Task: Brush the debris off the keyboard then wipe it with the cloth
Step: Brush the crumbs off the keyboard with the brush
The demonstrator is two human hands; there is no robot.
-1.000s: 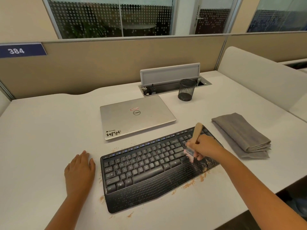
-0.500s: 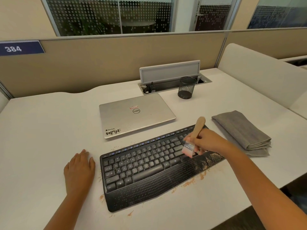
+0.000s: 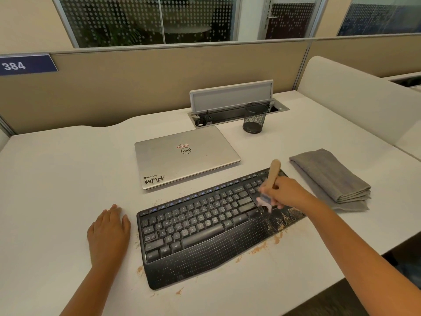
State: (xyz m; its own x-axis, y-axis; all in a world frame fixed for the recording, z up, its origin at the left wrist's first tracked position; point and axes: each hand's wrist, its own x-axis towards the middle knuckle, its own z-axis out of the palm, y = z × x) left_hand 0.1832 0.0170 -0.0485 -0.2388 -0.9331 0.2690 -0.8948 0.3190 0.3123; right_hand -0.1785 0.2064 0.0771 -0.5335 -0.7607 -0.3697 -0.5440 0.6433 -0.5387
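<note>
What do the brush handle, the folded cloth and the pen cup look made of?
Brush handle: pale, matte, likely unfinished wood, going by its tan colour. Cloth: grey soft fabric, possibly microfibre; it folds in thick layers. Pen cup: black see-through mesh, probably metal.

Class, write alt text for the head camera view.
A right hand sweeps a wooden brush over a black keyboard dusted with crumbs; the left hand lies flat beside it. A folded cloth and closed laptop sit nearby.
</note>
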